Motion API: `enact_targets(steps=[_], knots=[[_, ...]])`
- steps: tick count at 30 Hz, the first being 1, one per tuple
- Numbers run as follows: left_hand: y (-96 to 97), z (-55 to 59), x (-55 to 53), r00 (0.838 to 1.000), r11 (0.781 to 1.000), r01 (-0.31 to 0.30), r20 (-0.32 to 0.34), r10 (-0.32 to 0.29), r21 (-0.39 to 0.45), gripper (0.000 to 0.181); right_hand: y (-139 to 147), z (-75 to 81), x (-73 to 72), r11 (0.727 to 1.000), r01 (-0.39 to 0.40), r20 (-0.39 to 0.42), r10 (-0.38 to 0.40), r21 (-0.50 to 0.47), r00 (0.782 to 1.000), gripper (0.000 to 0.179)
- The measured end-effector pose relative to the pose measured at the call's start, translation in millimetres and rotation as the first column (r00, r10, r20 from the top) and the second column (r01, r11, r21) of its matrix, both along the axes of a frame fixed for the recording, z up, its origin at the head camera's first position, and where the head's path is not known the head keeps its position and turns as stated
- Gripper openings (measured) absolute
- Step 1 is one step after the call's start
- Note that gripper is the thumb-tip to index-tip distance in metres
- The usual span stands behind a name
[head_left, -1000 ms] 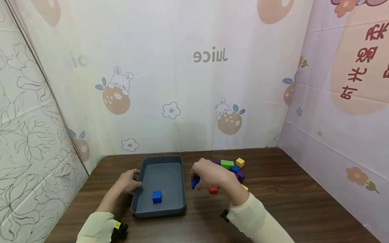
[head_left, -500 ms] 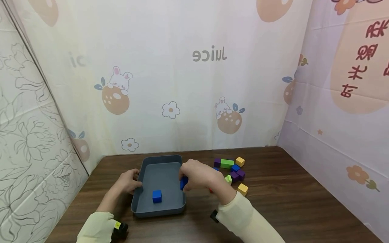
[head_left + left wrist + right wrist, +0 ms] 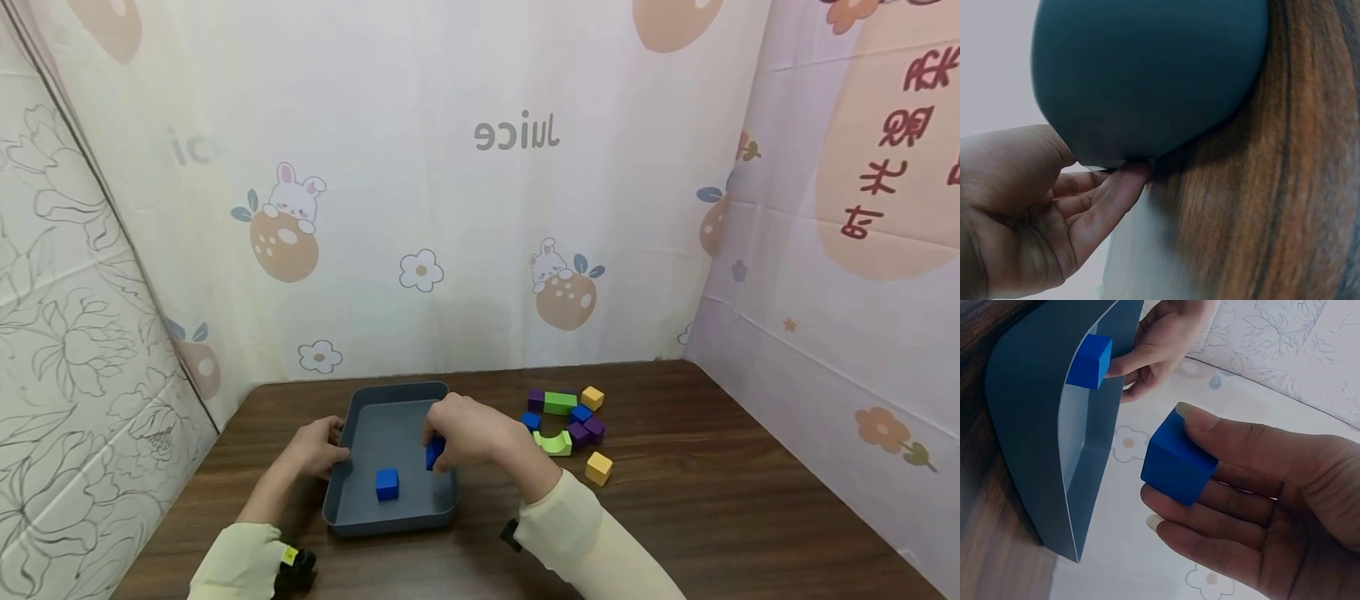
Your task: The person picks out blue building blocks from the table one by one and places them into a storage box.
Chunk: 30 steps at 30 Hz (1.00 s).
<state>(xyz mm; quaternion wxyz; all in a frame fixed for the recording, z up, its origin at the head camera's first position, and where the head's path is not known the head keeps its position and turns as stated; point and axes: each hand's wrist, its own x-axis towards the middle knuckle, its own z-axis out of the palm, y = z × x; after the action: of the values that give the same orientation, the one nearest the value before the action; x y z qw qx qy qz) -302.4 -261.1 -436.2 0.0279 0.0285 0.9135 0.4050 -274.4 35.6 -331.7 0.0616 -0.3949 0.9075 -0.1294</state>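
Observation:
My right hand point(image 3: 471, 435) pinches a blue block point(image 3: 1179, 459) between thumb and fingers. In the head view it hangs over the right side of a grey tray point(image 3: 390, 527), and the right wrist view shows it apart from the tray wall. A second blue block point(image 3: 387, 484) sits on the tray floor near the front. At the tray's left side, my left hand point(image 3: 313, 448) grips the rim with the thumb over the edge. The left wrist view shows its fingers point(image 3: 1107, 209) curled against the tray's outer side.
Right of the tray lie loose blocks on the wooden table point(image 3: 697, 475): a light green arch point(image 3: 553, 444), a green block point(image 3: 560, 404), yellow blocks point(image 3: 598, 468), purple blocks point(image 3: 594, 430) and blue blocks point(image 3: 581, 415). A patterned curtain point(image 3: 480, 208) stands behind.
My right hand has carried the blue block leftward, from beside the tray to over its right part. More of the loose blocks are uncovered. My left hand has stayed on the rim.

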Motion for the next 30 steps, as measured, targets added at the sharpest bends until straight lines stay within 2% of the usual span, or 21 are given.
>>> enact_targets(steps=[11,20,30], knots=[[-1.3,-1.2,-0.5,1.000,1.000,0.005,-0.011,-0.005,0.007,0.048,-19.0,-6.7,-4.0,1.000,0.010,0.003,-0.010,0.001,1.000,0.027],[-0.7,-0.3,-0.6,1.000,1.000,0.002,-0.008,-0.002,0.003,0.048,-30.7,-11.2,-4.8,1.000,0.004,0.007,-0.004,0.006,1.000,0.023],[-0.4,-0.9,-0.7,1.000,1.000,-0.006,-0.001,0.006,0.002,0.048,-41.9,-21.2,-7.2,0.999,-0.003,-0.035,0.005,0.052,0.999,0.018]])
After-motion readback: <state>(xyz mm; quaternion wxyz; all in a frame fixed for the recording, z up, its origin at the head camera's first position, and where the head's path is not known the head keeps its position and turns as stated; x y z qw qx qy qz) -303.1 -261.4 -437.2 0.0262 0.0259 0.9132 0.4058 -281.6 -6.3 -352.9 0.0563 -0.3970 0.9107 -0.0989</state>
